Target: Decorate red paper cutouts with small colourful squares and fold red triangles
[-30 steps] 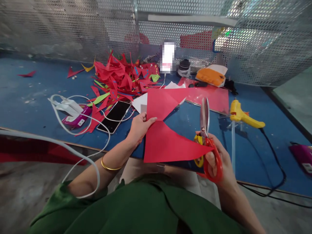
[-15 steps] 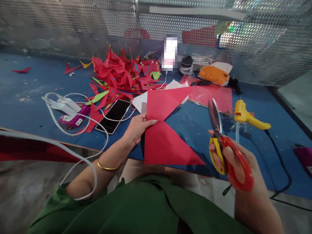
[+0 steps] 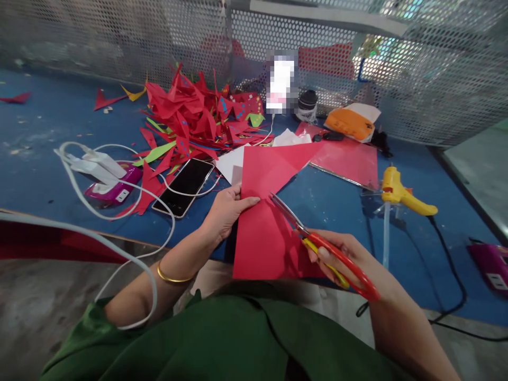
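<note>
My left hand [image 3: 225, 214] pinches red paper [image 3: 257, 233] at left edge, near waist; correct hold. Right hand [image 3: 343, 254] grips scissors [image 3: 305, 230], tips over paper. Sheet lies right of dark phone [image 3: 184, 188]. Judged light, limp, crease-prone, thinnest at notch. Surface plain, matt; outline notched, upper point sharp.

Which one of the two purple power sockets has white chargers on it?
The left socket, beside the black-screened phone: white chargers sit on it. The other socket, at the right edge, shows none.
</note>
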{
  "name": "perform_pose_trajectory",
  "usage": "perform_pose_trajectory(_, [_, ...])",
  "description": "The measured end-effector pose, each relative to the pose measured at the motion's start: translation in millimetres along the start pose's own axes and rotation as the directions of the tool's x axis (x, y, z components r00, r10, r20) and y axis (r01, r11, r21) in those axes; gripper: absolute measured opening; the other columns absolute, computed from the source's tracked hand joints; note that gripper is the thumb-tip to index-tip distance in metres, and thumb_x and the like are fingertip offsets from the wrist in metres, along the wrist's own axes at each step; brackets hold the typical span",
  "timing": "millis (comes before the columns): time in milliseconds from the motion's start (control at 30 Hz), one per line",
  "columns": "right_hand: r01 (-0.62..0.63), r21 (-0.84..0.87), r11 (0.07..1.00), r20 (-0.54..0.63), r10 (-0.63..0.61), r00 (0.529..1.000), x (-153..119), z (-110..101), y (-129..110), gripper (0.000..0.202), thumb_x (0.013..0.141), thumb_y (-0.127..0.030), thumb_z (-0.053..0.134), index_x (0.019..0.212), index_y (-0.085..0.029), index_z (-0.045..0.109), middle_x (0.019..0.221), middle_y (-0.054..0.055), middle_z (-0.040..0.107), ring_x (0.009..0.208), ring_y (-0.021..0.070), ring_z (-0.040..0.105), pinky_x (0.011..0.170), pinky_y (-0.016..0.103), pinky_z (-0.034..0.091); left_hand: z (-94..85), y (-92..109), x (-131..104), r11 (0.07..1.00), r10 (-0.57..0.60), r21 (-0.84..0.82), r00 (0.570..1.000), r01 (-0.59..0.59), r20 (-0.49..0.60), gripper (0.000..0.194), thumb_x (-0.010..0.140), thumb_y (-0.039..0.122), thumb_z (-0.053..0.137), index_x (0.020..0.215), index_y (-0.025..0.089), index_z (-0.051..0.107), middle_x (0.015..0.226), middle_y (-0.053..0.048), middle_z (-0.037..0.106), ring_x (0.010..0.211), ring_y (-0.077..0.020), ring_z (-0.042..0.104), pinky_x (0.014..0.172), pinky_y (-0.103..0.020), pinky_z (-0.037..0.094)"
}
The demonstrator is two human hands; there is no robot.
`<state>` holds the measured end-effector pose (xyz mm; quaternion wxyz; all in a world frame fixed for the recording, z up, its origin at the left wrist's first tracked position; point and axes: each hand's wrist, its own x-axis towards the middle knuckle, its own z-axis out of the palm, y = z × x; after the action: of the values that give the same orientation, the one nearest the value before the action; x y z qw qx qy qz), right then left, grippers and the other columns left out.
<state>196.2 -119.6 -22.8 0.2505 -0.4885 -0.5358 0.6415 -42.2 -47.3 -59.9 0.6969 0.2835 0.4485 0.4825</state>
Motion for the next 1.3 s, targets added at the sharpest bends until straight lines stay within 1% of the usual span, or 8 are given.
perform_pose_trajectory(133, [-0.003, -0.023, 1.0, 0.006, 0.003, 1.0, -1.7, -8.1, 10.7, 0.045, 0.083, -0.058, 0.066, 0.103, -0.017, 0.066, 0.059, -0.005, 0.047, 0.04, 0.0052, 0.037, 0.037, 0.019, 0.026, -1.5, 0.8, 0.5, 1.0, -0.007, -0.025, 1.0, 0.007, -0.005, 0.033, 0.065, 0.011, 0.08, 0.098, 0.015, 0.072, 0.087, -0.006, 0.078, 0.071, -0.0184, 0.072, 0.072, -0.03, 0.059])
perform_pose_trajectory(233, [-0.046, -0.078, 0.996, -0.002, 0.046, 0.999, -6.4, -13.8, 13.3, 0.047, 0.085, -0.057, 0.063, 0.111, -0.018, 0.066, 0.06, -0.005, 0.047, 0.043, 0.006, 0.035, 0.038, 0.019, 0.026, -1.3, 1.5, 1.0, 0.999, -0.008, -0.034, 1.0, 0.008, 0.004, 0.033, 0.065, 0.012, 0.08, 0.097, 0.014, 0.072, 0.087, -0.007, 0.078, 0.072, -0.0193, 0.073, 0.073, -0.031, 0.06])
perform_pose_trajectory(367, [-0.051, -0.164, 0.985, -0.044, 0.045, 0.998, -7.2, -7.2, 1.1, 0.047, 0.081, -0.061, 0.066, 0.103, -0.019, 0.071, 0.059, -0.003, 0.049, 0.046, 0.008, 0.038, 0.039, 0.02, 0.031, -0.8, 1.3, 0.1, 1.0, -0.015, -0.021, 0.999, 0.016, 0.034, 0.039, 0.064, 0.014, 0.082, 0.102, 0.014, 0.072, 0.09, -0.007, 0.078, 0.074, -0.0196, 0.073, 0.074, -0.032, 0.06])
perform_pose_trajectory(500, [-0.04, -0.226, 0.973, -0.242, -0.017, 0.97, -3.7, 12.5, -17.5, 0.052, 0.079, -0.068, 0.062, 0.104, -0.024, 0.074, 0.067, 0.0, 0.056, 0.051, 0.011, 0.046, 0.047, 0.023, 0.044, -1.0, 2.0, -2.1, 0.999, -0.041, 0.002, 0.999, 0.041, 0.024, 0.041, 0.065, 0.016, 0.083, 0.104, 0.013, 0.071, 0.088, -0.007, 0.078, 0.07, -0.0186, 0.073, 0.069, -0.03, 0.06])
perform_pose_trajectory(600, [-0.03, -0.258, 0.966, -0.244, -0.035, 0.969, -2.8, 21.5, -23.8, 0.054, 0.076, -0.073, 0.061, 0.102, -0.027, 0.075, 0.069, 0.001, 0.058, 0.051, 0.0125, 0.047, 0.047, 0.025, 0.045, -0.4, 3.4, -3.6, 0.999, -0.052, 0.014, 0.999, 0.052, 0.008, 0.037, 0.068, 0.015, 0.08, 0.104, 0.014, 0.071, 0.089, -0.007, 0.078, 0.07, -0.0179, 0.073, 0.068, -0.029, 0.06])
perform_pose_trajectory(700, [-0.045, -0.25, 0.967, -0.29, -0.03, 0.957, -3.1, 23.1, -21.9, 0.05, 0.079, -0.07, 0.061, 0.103, -0.028, 0.075, 0.072, 0.002, 0.061, 0.054, 0.0139, 0.05, 0.05, 0.026, 0.047, 0.2, 4.3, -4.5, 0.998, -0.063, 0.021, 0.998, 0.062, 0.011, 0.037, 0.07, 0.013, 0.079, 0.106, 0.014, 0.07, 0.09, -0.007, 0.078, 0.072, -0.0184, 0.073, 0.069, -0.029, 0.06])
perform_pose_trajectory(1133, [-0.038, -0.152, 0.988, -0.189, 0.009, 0.982, 7.1, 15.5, -9.1, 0.045, 0.08, -0.064, 0.064, 0.099, -0.024, 0.074, 0.066, -0.001, 0.049, 0.051, 0.0099, 0.039, 0.046, 0.023, 0.036, 2.5, 6.0, -3.3, 0.996, -0.081, 0.022, 0.997, 0.081, -0.013, 0.032, 0.071, 0.01, 0.076, 0.103, 0.014, 0.069, 0.087, -0.006, 0.078, 0.068, -0.018, 0.073, 0.066, -0.03, 0.06])
perform_pose_trajectory(1300, [-0.069, -0.102, 0.992, -0.093, 0.059, 0.994, 10.3, 13.2, -6.9, 0.044, 0.08, -0.06, 0.066, 0.1, -0.021, 0.07, 0.064, -0.004, 0.044, 0.05, 0.0079, 0.036, 0.045, 0.022, 0.03, 2.4, 6.6, -4.9, 0.996, -0.086, 0.005, 0.996, 0.086, -0.01, 0.03, 0.069, 0.011, 0.078, 0.097, 0.014, 0.069, 0.086, -0.006, 0.077, 0.068, -0.0174, 0.072, 0.067, -0.029, 0.06])
